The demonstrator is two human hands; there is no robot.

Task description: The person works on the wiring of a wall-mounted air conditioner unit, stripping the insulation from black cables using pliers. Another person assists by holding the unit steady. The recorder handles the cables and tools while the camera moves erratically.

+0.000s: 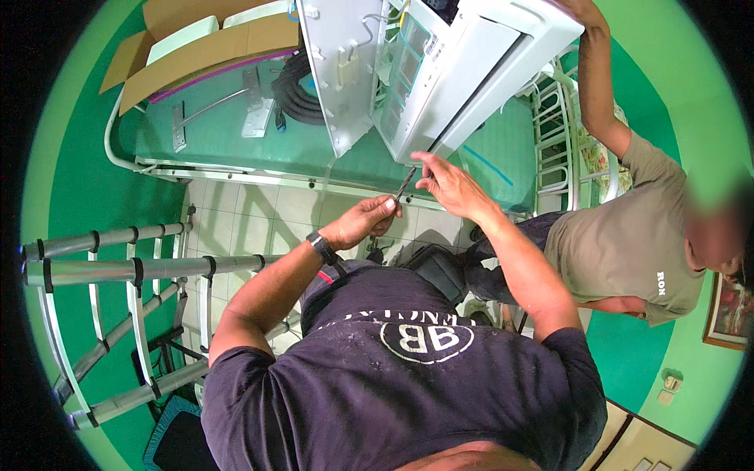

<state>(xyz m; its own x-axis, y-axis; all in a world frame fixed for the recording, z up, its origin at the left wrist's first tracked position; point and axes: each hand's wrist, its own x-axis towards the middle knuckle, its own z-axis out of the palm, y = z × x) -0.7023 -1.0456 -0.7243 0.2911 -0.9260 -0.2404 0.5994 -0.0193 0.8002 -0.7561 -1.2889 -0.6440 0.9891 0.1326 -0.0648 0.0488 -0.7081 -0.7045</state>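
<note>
My left hand (367, 220) pinches a thin dark rod with a spiral look, apparently a drill bit (406, 182), which slants up and to the right from my fingers. By its upper end is my right hand (454, 187), index finger stretched out and thumb apart. Whether a fingertip touches the rod, I cannot tell. Just beyond my hands, a white indoor air conditioner unit (463, 82) stands tilted, its front panel (334, 74) swung out to the left. At the top right, a co-worker's hand (580, 12) rests on the unit's upper end.
The unit is on a green-topped bed (212, 149) with a white metal frame. On it lie metal brackets (255, 110), coiled black tubing (297, 90) and an opened cardboard box (228, 51). A ladder (157, 271) spans the left; a co-worker (620, 228) is at my right. A dark bag-like object (432, 271) lies below my hands.
</note>
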